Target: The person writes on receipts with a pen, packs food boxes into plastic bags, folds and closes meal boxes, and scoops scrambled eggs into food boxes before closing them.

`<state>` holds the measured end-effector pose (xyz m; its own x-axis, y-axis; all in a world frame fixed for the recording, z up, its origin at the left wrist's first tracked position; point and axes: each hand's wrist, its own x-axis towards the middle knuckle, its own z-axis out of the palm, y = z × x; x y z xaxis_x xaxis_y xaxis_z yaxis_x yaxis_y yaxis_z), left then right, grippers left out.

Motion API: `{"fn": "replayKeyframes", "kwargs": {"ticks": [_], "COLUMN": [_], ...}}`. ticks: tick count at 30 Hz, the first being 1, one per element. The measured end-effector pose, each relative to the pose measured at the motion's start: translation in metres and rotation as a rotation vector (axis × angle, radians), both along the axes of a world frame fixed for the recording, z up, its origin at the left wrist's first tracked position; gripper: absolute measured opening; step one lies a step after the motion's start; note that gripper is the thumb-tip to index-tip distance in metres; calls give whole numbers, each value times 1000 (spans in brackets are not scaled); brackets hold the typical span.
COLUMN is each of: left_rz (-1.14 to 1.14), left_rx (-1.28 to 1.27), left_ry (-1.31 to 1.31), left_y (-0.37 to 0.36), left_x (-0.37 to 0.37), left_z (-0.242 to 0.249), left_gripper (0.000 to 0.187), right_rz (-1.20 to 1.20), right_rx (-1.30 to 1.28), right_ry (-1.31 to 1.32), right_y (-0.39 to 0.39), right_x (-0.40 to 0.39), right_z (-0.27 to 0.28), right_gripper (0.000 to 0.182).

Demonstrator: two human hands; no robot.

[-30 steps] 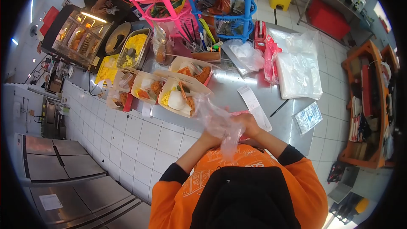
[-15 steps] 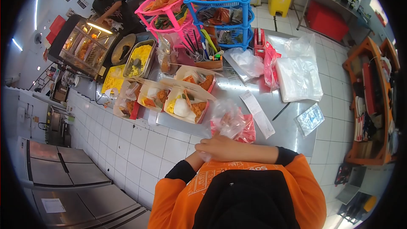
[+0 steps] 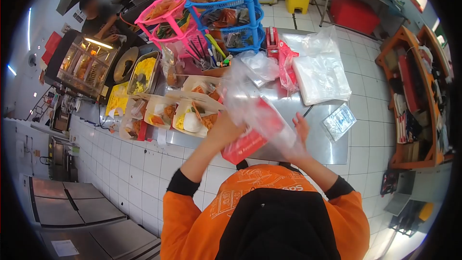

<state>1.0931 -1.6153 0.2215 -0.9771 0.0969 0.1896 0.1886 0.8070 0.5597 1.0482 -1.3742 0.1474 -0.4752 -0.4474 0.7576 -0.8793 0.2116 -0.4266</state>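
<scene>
A red cardboard food box (image 3: 248, 142) is tilted near the table's front edge, close to my body. My left hand (image 3: 225, 129) grips its left side; the fingertips are partly hidden and blurred. A clear plastic bag (image 3: 248, 96), smeared by motion, stretches across the box toward my right hand (image 3: 299, 132). That hand is at the box's right, fingers apart, with bag film over its wrist side. Left of the box stand open meal boxes: one with rice, yellow food and fried chicken (image 3: 192, 120), another (image 3: 161, 111) beside it, and one (image 3: 134, 126) farther left.
Behind are a pink basket rack (image 3: 166, 14) and a blue tiered rack (image 3: 233, 14). A stack of clear bags (image 3: 321, 79) and a blue-printed packet (image 3: 339, 121) lie at right. A tray of yellow food (image 3: 144, 72) and a lit display case (image 3: 86, 65) stand left, near another person (image 3: 103, 24).
My hands were together at the table edge with the crumpled clear bag in front. Now they are apart, the red box is between them and the bag is stretched out. The view has shifted slightly.
</scene>
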Motion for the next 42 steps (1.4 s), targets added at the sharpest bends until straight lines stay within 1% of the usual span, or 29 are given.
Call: {"fn": "replayKeyframes", "kwargs": {"ticks": [1,2,3,5,6,7,8,9,11,12,14,15,16,17,20,21,22,23,24,25,26,28,29,31,34,37,40,42], "left_rz": [61,82,104,95,91,47,4,-58,-94,-90,-62,-83,-103,-165,-125,-99,-66,-33,13,58,101,168,191,187,153,102,10,-73], "left_rx": [102,116,129,133,134,136,137,-32,-196,-267,-396,-411,-426,-398,-295,-365,-334,-303,-165,-26,-17,-37,-68,-211,-448,-555,-498,-553], "left_ry": [62,-20,-102,-118,-127,-54,19,294,257,248,250,232,213,170,45,108,97,86,11,-62,0,84,106,80,94,104,176,234], "left_y": [3,3,3,17,24,32,36,33,14,9,2,-6,-15,-38,-72,-80,-87,-94,-97,-100,-102,-107,-109,-112,-117,-111,-101,-91], "left_x": [-6,-14,-22,-23,-24,-21,-18,-16,-8,-4,3,8,14,22,66,83,99,116,133,148,159,179,189,207,226,220,194,167], "left_z": [30,44,54,72,81,87,90,86,72,71,74,64,54,14,34,39,40,40,37,33,26,12,9,13,6,3,0,-2], "left_gripper": [29,31,33,35,37,37,37,37,37,37,38,38,39,40,41,40,40,40,40,41,37,33,32,32,32,30,27,25], "right_rz": [5,-25,-71,-150,-97,-39,115,273,494,544,666,732,781,803,785,757,723,534,489,464,431,391,311,127,82,-61,-89,-167], "right_rx": [68,72,16,-186,-268,-353,-413,-468,-496,-471,-335,-253,-171,-111,34,87,135,42,-37,-74,-112,188,398,811,963,982,977,923], "right_ry": [317,576,766,756,686,621,486,349,-62,-333,-639,-774,-899,-1009,-1343,-1451,-1545,-1409,-1005,-636,-266,-89,-104,-119,-208,-86,29,14], "right_y": [-2,-9,-23,-56,-61,-66,-62,-57,-54,-55,-61,-69,-80,-89,-116,-127,-137,-159,-183,-215,-243,-277,-296,-335,-367,-371,-373,-381], "right_x": [-6,-14,-23,-37,-41,-45,-44,-40,-20,3,22,26,31,29,-9,-28,-46,-69,-92,-124,-154,-189,-202,-225,-258,-259,-251,-252], "right_z": [-8,-17,-27,-37,-29,-21,-13,2,18,21,19,15,8,2,-9,-13,-16,-4,11,-1,-14,6,10,1,-16,-21,-21,-29], "right_gripper": [68,71,74,71,72,73,77,82,80,72,61,56,50,45,31,28,25,23,22,20,19,17,17,18,20,18,18,17]}}
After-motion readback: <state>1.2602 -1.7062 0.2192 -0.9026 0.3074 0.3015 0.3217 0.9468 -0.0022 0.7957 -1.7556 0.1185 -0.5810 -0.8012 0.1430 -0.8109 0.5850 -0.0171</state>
